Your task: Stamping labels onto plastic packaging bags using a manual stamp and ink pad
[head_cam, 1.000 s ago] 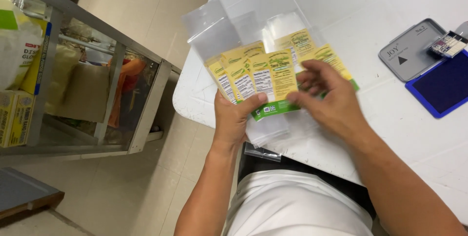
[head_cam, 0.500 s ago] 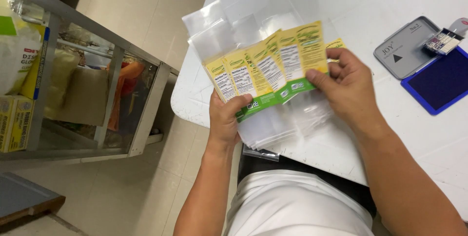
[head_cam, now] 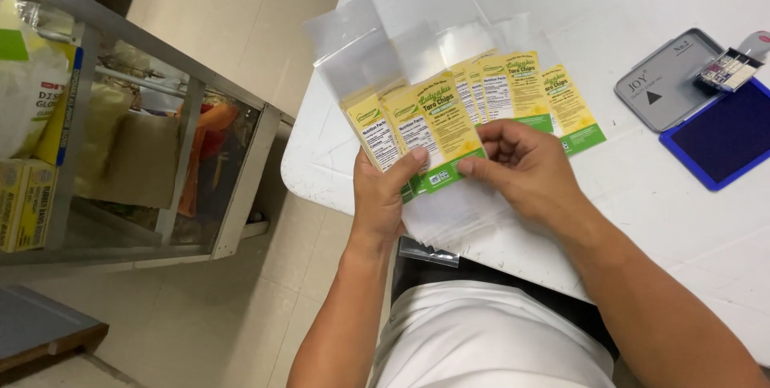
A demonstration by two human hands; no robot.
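My left hand (head_cam: 383, 196) grips the lower corner of a fanned stack of clear plastic pouches (head_cam: 449, 111) with yellow and green printed labels. The thumb presses on the front label. My right hand (head_cam: 525, 170) pinches the bottom edge of the same fan from the right, fingers curled over the labels. The pouches spread out over the corner of a white table (head_cam: 642, 196), their clear tops pointing away from me.
An open blue ink pad (head_cam: 722, 135) with a grey lid (head_cam: 662, 87) lies at the right on the table, a small date stamp (head_cam: 730, 69) resting on it. A metal shelf rack (head_cam: 120, 131) with boxes and bags stands to the left, across a tiled floor (head_cam: 233, 27).
The fan of pouches has spread wider to the right. My right hand slid from the fan's right edge to its lower middle.
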